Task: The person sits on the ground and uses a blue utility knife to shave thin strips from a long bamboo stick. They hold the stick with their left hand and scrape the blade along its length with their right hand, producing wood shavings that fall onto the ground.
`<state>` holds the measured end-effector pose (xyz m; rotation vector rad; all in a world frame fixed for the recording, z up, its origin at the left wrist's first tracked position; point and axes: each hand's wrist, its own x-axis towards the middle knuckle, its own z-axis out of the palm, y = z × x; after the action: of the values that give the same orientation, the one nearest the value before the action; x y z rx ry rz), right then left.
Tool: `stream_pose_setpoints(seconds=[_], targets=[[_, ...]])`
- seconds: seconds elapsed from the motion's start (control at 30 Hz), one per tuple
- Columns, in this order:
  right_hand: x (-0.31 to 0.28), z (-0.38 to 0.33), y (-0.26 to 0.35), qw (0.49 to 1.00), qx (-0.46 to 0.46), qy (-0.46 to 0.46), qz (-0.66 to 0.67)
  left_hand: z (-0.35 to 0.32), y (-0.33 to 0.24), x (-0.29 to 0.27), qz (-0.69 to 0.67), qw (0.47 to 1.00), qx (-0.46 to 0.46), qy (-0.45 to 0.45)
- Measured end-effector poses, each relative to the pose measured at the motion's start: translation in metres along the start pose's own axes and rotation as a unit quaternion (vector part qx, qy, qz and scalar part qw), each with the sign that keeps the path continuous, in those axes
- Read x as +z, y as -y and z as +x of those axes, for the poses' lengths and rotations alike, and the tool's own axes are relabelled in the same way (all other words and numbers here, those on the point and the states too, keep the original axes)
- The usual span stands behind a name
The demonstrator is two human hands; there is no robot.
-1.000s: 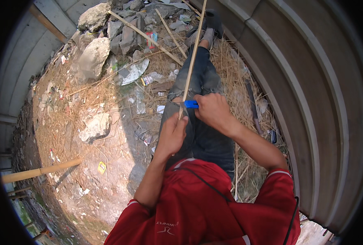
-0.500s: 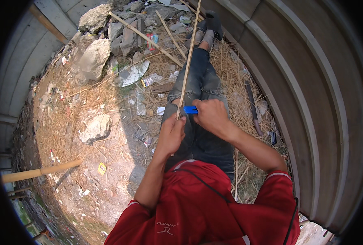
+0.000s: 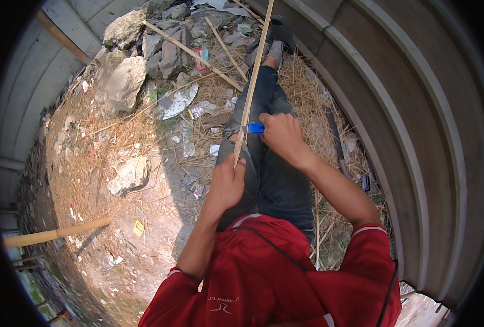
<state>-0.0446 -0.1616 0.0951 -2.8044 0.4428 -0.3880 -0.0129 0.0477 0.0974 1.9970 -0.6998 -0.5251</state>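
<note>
A long, pale bamboo strip (image 3: 251,92) runs lengthwise over my outstretched legs (image 3: 279,163), past my shoes and out at the top of the view. My left hand (image 3: 228,182) is closed round its near end, above the thigh. A blue utility knife (image 3: 256,128) is gripped in my right hand (image 3: 282,136), just to the right of the strip. The knife's front end meets the strip's edge a little beyond my left hand; its blade is too small to make out.
Corrugated metal sheeting (image 3: 411,136) curves along the right side. Large stones (image 3: 127,82) and a loose rock (image 3: 130,175) lie on the left. Two other bamboo pieces (image 3: 190,53) rest beyond my legs. A bamboo pole (image 3: 62,231) juts in from the left. Straw and litter cover the ground.
My right hand has slid forward along the bamboo strip with the knife, away from my body. My left hand keeps its hold on the near end, almost unmoved.
</note>
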Motion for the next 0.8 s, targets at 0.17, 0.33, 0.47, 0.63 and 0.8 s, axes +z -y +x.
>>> stream_pose_setpoints(seconds=[0.17,0.33,0.47,0.63,0.8], targets=[[0.010,0.036,-0.003,1.000,-0.010,-0.026,-0.005,0.010,-0.011,-0.012,0.038,0.999,-0.005,-0.023],[0.000,0.102,-0.042,0.987,0.103,-0.112,-0.047,-0.020,-0.010,0.002,-0.035,0.998,-0.048,0.033],[-0.010,0.139,-0.076,0.988,0.101,-0.059,-0.103,-0.045,0.002,0.004,-0.045,0.998,-0.035,0.025],[-0.043,0.182,-0.117,0.979,0.163,-0.091,-0.077,-0.068,0.022,-0.003,-0.094,0.991,-0.068,0.071],[-0.101,0.215,-0.147,0.961,0.197,-0.145,-0.129,-0.089,0.058,-0.017,-0.082,0.991,-0.058,0.085]])
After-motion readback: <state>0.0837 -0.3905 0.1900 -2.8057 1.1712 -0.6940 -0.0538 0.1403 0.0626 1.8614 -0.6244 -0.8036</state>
